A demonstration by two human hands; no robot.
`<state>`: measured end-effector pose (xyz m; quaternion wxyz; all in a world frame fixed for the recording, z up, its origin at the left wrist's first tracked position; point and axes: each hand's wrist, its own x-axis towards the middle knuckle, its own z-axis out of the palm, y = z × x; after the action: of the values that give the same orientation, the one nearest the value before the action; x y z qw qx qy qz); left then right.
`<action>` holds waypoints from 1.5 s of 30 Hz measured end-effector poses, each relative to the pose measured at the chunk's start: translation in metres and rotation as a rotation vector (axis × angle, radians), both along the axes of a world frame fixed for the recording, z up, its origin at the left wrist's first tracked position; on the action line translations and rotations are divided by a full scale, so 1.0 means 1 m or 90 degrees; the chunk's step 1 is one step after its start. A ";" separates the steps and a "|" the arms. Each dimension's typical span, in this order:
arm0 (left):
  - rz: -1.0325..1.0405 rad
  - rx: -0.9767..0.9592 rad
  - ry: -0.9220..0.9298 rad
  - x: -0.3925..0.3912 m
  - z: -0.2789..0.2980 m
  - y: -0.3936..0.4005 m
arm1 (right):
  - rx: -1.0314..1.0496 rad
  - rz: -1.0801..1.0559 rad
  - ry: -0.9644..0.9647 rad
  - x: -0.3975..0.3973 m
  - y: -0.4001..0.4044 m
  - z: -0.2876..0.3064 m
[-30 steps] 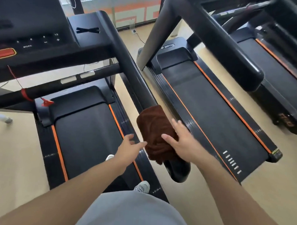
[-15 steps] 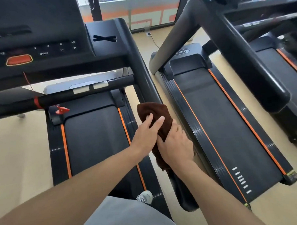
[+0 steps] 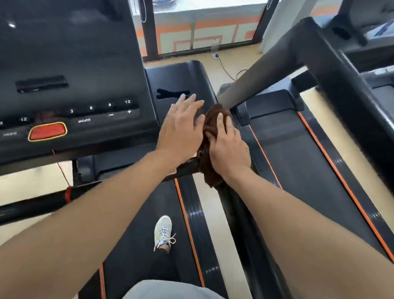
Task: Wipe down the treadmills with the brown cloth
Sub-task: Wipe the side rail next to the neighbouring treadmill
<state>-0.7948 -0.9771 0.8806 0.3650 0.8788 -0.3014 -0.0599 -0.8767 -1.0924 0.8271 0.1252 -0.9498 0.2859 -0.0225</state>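
I stand on a black treadmill (image 3: pixel 143 226) with orange belt stripes. Its console (image 3: pixel 66 75) fills the upper left. The brown cloth (image 3: pixel 211 125) is bunched over the right handrail (image 3: pixel 231 209), close to the console's cup-holder wing (image 3: pixel 174 80). My right hand (image 3: pixel 227 148) grips the cloth, fingers curled over it and thumb on top. Just left of the cloth, my left hand (image 3: pixel 183 128) lies flat with straight fingers on the wing, its edge touching the cloth. A second treadmill (image 3: pixel 304 154) stands to the right.
A red stop button (image 3: pixel 47 131) and a red safety cord (image 3: pixel 62 168) sit on the console's left. My white shoe (image 3: pixel 163 231) is on the belt. The second treadmill's thick handrail (image 3: pixel 343 92) slants across the upper right. A window wall and floor socket lie ahead.
Both hands and the cloth have slid up the right handrail towards the console. My left hand has come off the cloth and now lies flat beside it. The camera has moved forward.
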 end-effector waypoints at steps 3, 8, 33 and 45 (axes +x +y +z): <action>-0.022 0.095 -0.041 0.059 -0.008 -0.007 | 0.005 0.040 -0.009 0.049 -0.014 0.001; -0.045 0.095 0.015 0.084 -0.018 -0.023 | 0.111 0.008 -0.030 0.112 -0.044 0.013; -0.252 0.356 -0.126 -0.076 -0.022 0.012 | 0.328 0.031 0.009 -0.033 -0.039 0.004; 0.068 0.038 0.476 -0.246 -0.064 0.070 | 0.063 0.083 0.328 -0.243 0.047 0.042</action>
<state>-1.0405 -0.9073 0.8162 0.4267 0.8208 -0.0992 -0.3665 -1.1200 -1.0459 0.8688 0.0957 -0.9333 0.2475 0.2419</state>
